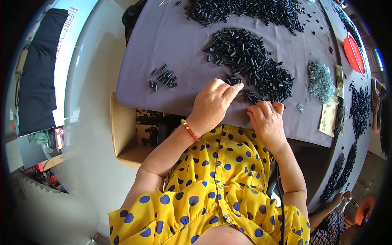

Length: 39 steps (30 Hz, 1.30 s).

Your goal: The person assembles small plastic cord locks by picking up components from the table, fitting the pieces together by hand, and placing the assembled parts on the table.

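My left hand (214, 101), with a red and gold bead bracelet (190, 130) at the wrist, is over the near edge of a pile of small black cylindrical parts (261, 67). Its fingers are closed, the index finger stretched along the thumb side; whatever they hold is hidden. Close by on the right, my right hand (267, 122) has curled fingers at the pile's near edge, and I cannot make out what is in them. A small separate group of black parts (165, 77) lies to the left on the purple-grey tablecloth (143, 53).
Another black heap (245, 10) lies farther back. To the right are a mound of clear greyish small pieces (320, 81), a yellowish card (328, 118) and a red basket (354, 54). A cardboard box (122, 134) with black parts stands below the table's left edge. Another person's hands (343, 198) show lower right.
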Each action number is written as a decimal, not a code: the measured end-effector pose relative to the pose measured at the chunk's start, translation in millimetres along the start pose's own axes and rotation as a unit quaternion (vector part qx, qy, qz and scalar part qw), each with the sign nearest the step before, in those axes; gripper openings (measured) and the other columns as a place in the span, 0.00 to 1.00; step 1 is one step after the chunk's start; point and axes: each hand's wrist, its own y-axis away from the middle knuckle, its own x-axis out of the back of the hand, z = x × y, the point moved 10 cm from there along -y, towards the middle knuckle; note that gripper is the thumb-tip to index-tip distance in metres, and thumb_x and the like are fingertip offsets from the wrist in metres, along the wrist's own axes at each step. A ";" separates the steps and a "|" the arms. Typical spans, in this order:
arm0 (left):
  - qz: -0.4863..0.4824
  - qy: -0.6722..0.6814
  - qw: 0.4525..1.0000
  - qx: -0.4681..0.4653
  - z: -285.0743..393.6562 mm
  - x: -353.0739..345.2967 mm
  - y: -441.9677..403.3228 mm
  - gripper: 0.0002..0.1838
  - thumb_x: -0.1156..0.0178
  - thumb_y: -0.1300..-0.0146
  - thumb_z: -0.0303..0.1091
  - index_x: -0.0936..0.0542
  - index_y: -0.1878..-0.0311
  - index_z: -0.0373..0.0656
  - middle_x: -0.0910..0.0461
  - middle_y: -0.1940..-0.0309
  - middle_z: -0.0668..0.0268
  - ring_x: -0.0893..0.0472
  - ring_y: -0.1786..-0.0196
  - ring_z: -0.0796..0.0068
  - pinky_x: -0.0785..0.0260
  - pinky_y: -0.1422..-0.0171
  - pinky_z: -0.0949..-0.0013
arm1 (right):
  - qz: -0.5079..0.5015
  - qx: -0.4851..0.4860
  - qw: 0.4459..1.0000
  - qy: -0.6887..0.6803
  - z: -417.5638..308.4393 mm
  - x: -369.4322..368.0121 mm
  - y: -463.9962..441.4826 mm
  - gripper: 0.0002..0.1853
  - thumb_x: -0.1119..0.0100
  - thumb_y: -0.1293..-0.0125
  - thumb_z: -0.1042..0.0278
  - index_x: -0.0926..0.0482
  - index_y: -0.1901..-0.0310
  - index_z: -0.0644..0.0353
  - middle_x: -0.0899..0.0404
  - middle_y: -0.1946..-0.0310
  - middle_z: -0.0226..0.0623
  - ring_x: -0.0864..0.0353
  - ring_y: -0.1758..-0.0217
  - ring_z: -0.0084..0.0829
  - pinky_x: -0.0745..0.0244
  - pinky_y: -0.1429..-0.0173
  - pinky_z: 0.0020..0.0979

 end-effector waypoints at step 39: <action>-0.097 0.629 0.708 0.307 3.1 -41.3 41.7 0.28 0.34 0.30 0.20 0.29 0.29 0.41 0.20 0.51 0.68 0.20 0.49 0.82 0.24 0.40 0.76 | -0.005 -0.202 0.894 -0.400 27.3 1.2 6.9 0.22 0.32 0.38 0.84 0.24 0.42 0.64 0.16 0.62 0.34 0.16 0.57 0.30 0.27 0.43 0.32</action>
